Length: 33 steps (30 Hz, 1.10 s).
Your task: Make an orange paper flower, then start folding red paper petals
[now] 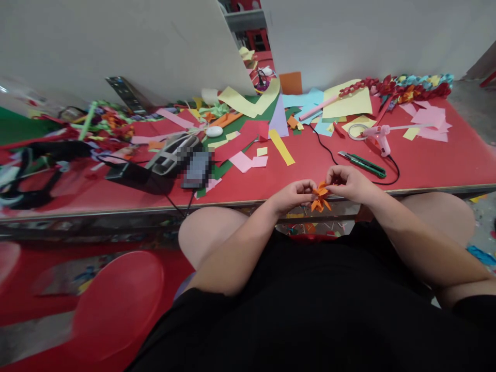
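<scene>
Between my two hands is an orange folded-paper flower [320, 199] with pointed petals, held just over the table's front edge. My left hand [296, 195] pinches its left side with thumb and fingers. From the right, my right hand [346, 182] grips another petal, its fingers bent and closed on the paper. The fingertips hide part of the flower's upper side. A green box cutter [362, 164] lies on the red table [267, 183] just beyond my right hand. Behind it rests a pink hot glue gun [382, 138] with a black cord.
Coloured paper strips, such as a yellow strip [282, 147], cover the table's back. A tape roll [357, 131] sits near the glue gun. On the left are a phone [197, 169], a grey case [176, 154] and a black box [138, 177]. A red stool [118, 305] stands at lower left.
</scene>
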Available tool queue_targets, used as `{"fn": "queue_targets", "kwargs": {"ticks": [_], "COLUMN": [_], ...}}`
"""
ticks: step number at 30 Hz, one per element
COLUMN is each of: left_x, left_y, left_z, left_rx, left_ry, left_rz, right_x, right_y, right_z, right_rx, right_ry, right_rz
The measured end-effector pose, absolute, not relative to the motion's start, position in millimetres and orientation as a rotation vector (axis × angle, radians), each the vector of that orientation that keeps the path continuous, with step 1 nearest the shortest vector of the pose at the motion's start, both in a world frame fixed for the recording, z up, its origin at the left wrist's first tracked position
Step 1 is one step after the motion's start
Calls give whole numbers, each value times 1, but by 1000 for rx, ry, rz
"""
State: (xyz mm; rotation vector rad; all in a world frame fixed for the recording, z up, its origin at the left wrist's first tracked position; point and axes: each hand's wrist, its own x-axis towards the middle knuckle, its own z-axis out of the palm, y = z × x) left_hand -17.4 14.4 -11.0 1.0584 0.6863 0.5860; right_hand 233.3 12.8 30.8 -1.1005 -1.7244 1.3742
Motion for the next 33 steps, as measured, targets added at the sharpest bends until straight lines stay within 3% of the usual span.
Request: {"fn": "queue_targets", "kwargs": {"ticks": [14, 24, 33], "left_x": [-16, -17, -21], "left_y": [8, 5, 3], "left_z": [-16, -5, 5], "left_rx": [866, 966, 1042], "left_ry": [630, 674, 773], "left_rz": [557, 500, 462], "right_x": [230, 237, 237], "right_y": [-4, -1, -1], "right_z": [43, 48, 52], "right_rx": [-754, -1050, -1193], "right_ry": [-2050, -2054, -2123], "right_rz": [772, 1029, 1010]}}
